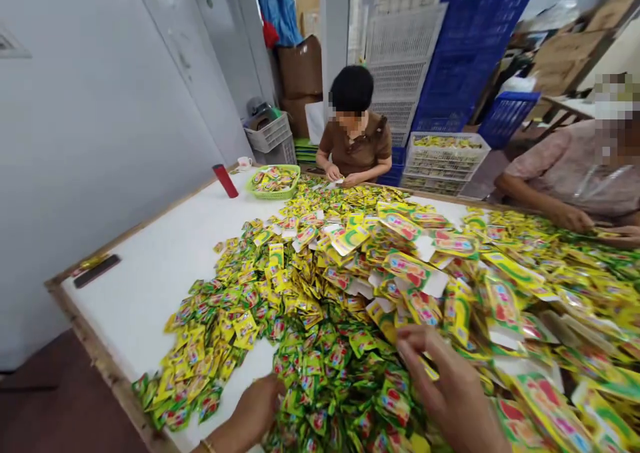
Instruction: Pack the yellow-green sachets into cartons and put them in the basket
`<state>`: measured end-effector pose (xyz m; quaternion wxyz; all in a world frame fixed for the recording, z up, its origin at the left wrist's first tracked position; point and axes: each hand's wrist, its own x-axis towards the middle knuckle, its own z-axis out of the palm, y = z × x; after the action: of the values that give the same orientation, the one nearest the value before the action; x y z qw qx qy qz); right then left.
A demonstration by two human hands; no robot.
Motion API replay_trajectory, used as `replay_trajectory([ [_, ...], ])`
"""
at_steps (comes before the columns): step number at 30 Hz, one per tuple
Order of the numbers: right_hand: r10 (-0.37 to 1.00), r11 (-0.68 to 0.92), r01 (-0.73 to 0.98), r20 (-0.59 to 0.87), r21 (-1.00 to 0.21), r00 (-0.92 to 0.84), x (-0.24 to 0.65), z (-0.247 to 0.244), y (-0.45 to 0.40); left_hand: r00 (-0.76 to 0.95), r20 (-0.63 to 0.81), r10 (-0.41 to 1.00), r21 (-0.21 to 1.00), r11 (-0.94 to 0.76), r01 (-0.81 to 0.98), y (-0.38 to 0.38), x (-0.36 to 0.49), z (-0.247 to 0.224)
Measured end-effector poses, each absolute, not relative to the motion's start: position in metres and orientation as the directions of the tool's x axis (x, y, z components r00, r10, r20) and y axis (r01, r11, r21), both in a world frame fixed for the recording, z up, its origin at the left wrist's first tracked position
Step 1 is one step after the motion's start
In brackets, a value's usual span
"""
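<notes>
From my end: white tabletop (pixel 165 266), smooth, wood-strip edging, piled with glossy packets. Green sachets (pixel 320 373) are small, crinkled, shiny, roughly square, heaped at front centre between my two hands; yellow sachets (pixel 193 356) look the same make, spread along the left edge of the heap and mixed in further back. Flat yellow cartons (pixel 555 413), longer, stiff-looking, rounded print panels, white card flaps, lie over the sachets centre to right. Print on all: red fruit-like shapes on green and yellow, pale pink-blue lettering, too blurred for me to read. Left hand (pixel 253 406) touches the green sachets' left edge, fingers curled, tips hidden; can't tell if it has hold of anything. Right hand (pixel 447 386) is over the border between green sachets and cartons, thumb and forefinger bent, slightly parted, yellow showing in the gap; can't tell whether that's gripped. Far side: lime plastic basket (pixel 287 191), lattice-walled, filled with packets; red cylinder (pixel 225 181) beside it, tilted in view. Behind, stacked crates, white mesh (pixel 400 73) and blue plastic (pixel 450 66); white marking on a top blue one, illegible. Person in brown (pixel 357 149) sits across, hands at a small packet.
</notes>
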<state>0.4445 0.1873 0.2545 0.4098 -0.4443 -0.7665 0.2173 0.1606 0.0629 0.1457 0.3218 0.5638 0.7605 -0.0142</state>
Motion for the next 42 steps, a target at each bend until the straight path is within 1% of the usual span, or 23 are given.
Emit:
replay_trajectory([
  [2,0.855,0.517,0.513,0.39,-0.685,-0.342,0.416,0.241,0.171,-0.077,-0.323,0.943,0.445,0.223,0.867,0.102,0.134,0.146],
  [3,0.87,0.491,0.521,0.362,-0.698,-0.335,0.402,0.234,0.164,-0.066,-0.212,0.975,0.479,0.162,0.863,0.127,0.124,0.149],
  [5,0.915,0.402,0.527,0.299,-0.749,-0.273,0.371,0.224,0.156,-0.053,-0.029,0.998,0.526,0.06,0.848,0.181,0.113,0.155],
  [7,0.95,0.31,0.522,0.244,-0.795,-0.192,0.337,0.217,0.153,-0.012,0.076,0.997,0.57,-0.033,0.821,0.238,0.114,0.165],
  [10,0.969,0.248,0.515,0.211,-0.821,-0.129,0.285,0.214,0.158,0.127,0.151,0.98,0.595,-0.193,0.78,0.312,0.129,0.182],
  [13,0.963,0.261,0.507,0.254,-0.821,-0.086,0.246,0.214,0.163,0.232,0.087,0.969,0.594,-0.238,0.769,0.359,0.146,0.194],
  [15,0.963,0.253,0.514,0.262,-0.82,-0.058,0.233,0.213,0.166,0.259,0.038,0.965,0.602,-0.229,0.765,0.371,0.156,0.195],
  [16,0.965,0.241,0.523,0.258,-0.818,-0.042,0.231,0.211,0.169,0.27,0.042,0.962,0.603,-0.24,0.761,0.371,0.16,0.194],
  [20,0.944,0.199,0.581,0.313,-0.789,0.101,0.25,0.199,0.184,0.294,0.188,0.937,0.54,-0.348,0.766,0.351,0.173,0.183],
  [24,0.908,0.085,0.619,0.316,-0.781,0.274,0.278,0.195,0.199,0.213,0.335,0.918,0.439,-0.352,0.827,0.333,0.19,0.184],
  [25,0.907,0.065,0.611,0.302,-0.789,0.293,0.281,0.195,0.201,0.243,0.376,0.894,0.387,-0.39,0.835,0.333,0.194,0.187],
  [27,0.91,0.064,0.585,0.287,-0.808,0.297,0.282,0.195,0.198,0.408,0.412,0.815,0.258,-0.533,0.806,0.338,0.203,0.196],
  [29,0.917,0.087,0.571,0.29,-0.816,0.274,0.281,0.195,0.19,0.566,0.358,0.743,0.18,-0.65,0.738,0.346,0.209,0.208],
  [31,0.917,0.102,0.59,0.306,-0.801,0.256,0.282,0.196,0.179,0.591,0.307,0.746,0.219,-0.66,0.719,0.347,0.212,0.222],
  [33,0.887,0.115,0.672,0.381,-0.732,0.263,0.289,0.198,0.164,0.51,0.342,0.79,0.36,-0.611,0.706,0.333,0.209,0.233],
  [35,0.828,0.106,0.799,0.497,-0.592,0.258,0.299,0.199,0.146,0.373,0.396,0.839,0.556,-0.543,0.629,0.297,0.2,0.237],
  [36,0.809,0.085,0.857,0.538,-0.508,0.238,0.304,0.197,0.136,0.31,0.384,0.87,0.661,-0.493,0.566,0.272,0.196,0.234],
  [37,0.811,0.063,0.901,0.548,-0.43,0.205,0.309,0.192,0.124,0.268,0.3,0.916,0.764,-0.399,0.507,0.242,0.191,0.228],
  [38,0.835,0.054,0.928,0.526,-0.368,0.16,0.312,0.183,0.112,0.266,0.134,0.955,0.855,-0.247,0.456,0.21,0.186,0.219],
  [39,0.875,0.066,0.941,0.473,-0.332,0.106,0.314,0.172,0.098,0.308,-0.071,0.949,0.919,-0.059,0.391,0.178,0.18,0.207],
  [40,0.916,0.1,0.94,0.4,-0.325,0.04,0.315,0.158,0.083,0.335,-0.232,0.913,0.94,0.122,0.318,0.149,0.174,0.194],
  [41,0.945,0.135,0.927,0.325,-0.349,-0.015,0.314,0.143,0.067,0.347,-0.351,0.87,0.926,0.267,0.268,0.125,0.166,0.181],
  [42,0.968,0.142,0.906,0.249,-0.399,-0.042,0.312,0.129,0.051,0.374,-0.42,0.827,0.904,0.347,0.249,0.107,0.156,0.169],
])
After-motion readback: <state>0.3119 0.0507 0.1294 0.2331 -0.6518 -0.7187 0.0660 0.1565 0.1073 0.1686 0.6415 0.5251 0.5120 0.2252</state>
